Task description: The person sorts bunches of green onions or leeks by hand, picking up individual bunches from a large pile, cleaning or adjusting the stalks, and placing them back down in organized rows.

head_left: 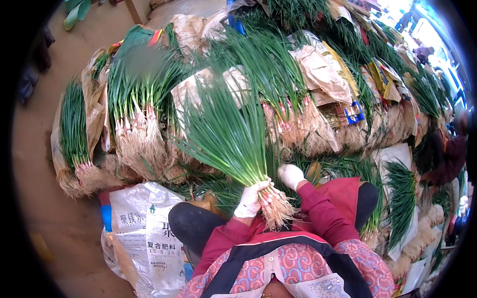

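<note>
I judge gathering underway: left grip (252, 198) clamps the scallion bunch (233, 144); right hand (290, 175), grip unclear, reaches into loose scallions (343, 166), must close next.

Bare tan floor (47, 164) — daylight glare (397, 7) at upper right.

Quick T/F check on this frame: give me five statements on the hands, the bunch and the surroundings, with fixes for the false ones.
1. The left hand grips a bunch of green onions just above its roots. True.
2. Both hands are bare. False: both wear white gloves.
3. The right hand also grips the held bunch. False: it is apart from it, down among the greens to its right.
4. The held bunch fans upward, roots at the bottom. True.
5. The stacked bundles behind are all wrapped in blue plastic. False: several sit in brownish paper sacks, roots showing.
</note>
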The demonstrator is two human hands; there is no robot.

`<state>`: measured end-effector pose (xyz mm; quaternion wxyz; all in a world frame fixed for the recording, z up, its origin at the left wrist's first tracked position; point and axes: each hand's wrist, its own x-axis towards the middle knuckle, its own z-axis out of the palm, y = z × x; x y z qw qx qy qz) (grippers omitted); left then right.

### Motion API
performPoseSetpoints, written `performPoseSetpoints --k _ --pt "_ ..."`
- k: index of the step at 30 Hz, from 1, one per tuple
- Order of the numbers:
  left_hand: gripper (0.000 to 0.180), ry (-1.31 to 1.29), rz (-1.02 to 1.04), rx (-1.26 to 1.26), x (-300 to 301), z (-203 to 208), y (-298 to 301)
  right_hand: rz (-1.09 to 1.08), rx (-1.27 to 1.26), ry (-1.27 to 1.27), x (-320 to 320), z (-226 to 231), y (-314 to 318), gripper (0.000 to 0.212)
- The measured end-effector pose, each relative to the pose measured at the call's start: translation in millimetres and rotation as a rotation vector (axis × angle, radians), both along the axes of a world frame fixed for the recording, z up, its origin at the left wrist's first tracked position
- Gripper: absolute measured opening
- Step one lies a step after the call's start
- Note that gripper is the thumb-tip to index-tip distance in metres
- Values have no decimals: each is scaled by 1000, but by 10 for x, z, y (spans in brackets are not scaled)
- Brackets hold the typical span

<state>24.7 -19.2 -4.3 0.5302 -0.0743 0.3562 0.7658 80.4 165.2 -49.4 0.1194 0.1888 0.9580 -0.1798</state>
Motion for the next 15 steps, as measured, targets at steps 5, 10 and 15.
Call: performPoseSetpoints --k 5,10,15 --pt "33 30 86 429 -110 230 -173 -85 -160 -205 -19 616 115 43" --pt "67 -13 148 421 -121 246 -68 -400 -102 568 -570 785 440 24" --pt "54 -93 119 378 -136 51 22 -398 184 559 -1054 411 815 17"
